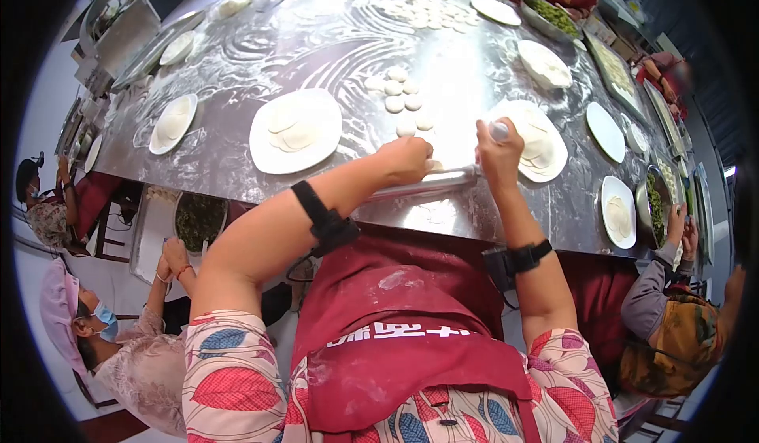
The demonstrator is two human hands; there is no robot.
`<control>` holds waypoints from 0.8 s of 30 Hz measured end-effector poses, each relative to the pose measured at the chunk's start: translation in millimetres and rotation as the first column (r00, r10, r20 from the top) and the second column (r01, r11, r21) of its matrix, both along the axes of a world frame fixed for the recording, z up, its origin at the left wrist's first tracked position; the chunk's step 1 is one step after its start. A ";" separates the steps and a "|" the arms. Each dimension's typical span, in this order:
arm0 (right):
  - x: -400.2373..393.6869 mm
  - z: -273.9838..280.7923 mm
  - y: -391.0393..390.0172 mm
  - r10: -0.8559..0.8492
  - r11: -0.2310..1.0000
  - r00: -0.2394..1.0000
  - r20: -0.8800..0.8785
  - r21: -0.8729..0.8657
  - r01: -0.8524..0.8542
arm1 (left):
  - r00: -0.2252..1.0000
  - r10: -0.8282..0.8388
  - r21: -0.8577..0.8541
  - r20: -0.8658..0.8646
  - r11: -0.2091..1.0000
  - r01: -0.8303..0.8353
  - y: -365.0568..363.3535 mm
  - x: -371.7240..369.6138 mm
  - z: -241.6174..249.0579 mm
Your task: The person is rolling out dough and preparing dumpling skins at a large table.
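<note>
My right hand (500, 152) is closed around a pale rolling pin (452, 177), its end poking out above my fist. Close to the table's front edge, my left hand (406, 160) has its fingers bent down on a small dough wrapper (432, 165) beside the pin; the fingers partly hide it. Just beyond my hands lie several small dough discs (405, 97) on the floured metal table (229, 138). A white plate (261, 156) of rolled wrappers (292, 133) stands to the left. Another plate (555, 158) of wrappers (534, 144) is right beside my right hand.
More plates, such as one at the left (186, 104) and one at the right (607, 132), stand around the table. Bowls of green filling (553, 17) are at the far right and right edge. People sit close on my left (118, 348) and right (672, 324).
</note>
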State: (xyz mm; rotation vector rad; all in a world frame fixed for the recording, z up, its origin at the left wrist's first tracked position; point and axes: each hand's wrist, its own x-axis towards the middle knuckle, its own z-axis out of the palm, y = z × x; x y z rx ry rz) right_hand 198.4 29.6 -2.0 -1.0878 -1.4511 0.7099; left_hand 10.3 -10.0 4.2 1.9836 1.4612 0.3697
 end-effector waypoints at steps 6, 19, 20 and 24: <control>25.0 3.3 -70.6 -0.038 0.988 0.989 -0.140 -0.154 0.016 | 0.995 -0.097 -0.015 -0.037 0.995 0.096 2.3 -2.2 -2.6; 13.5 -1.5 -27.6 -0.030 0.997 0.995 -0.096 -0.074 0.023 | 0.995 -0.080 -0.007 -0.058 0.997 0.079 4.8 5.3 0.3; 20.1 -2.0 -46.3 -0.043 0.994 0.992 -0.118 -0.103 0.031 | 0.997 -0.069 -0.033 -0.017 0.997 0.069 4.3 2.6 -0.3; 27.2 -0.5 -82.2 -0.026 0.994 0.986 -0.167 -0.106 0.008 | 0.990 -0.070 -0.142 0.122 0.986 0.087 0.6 -11.1 -1.7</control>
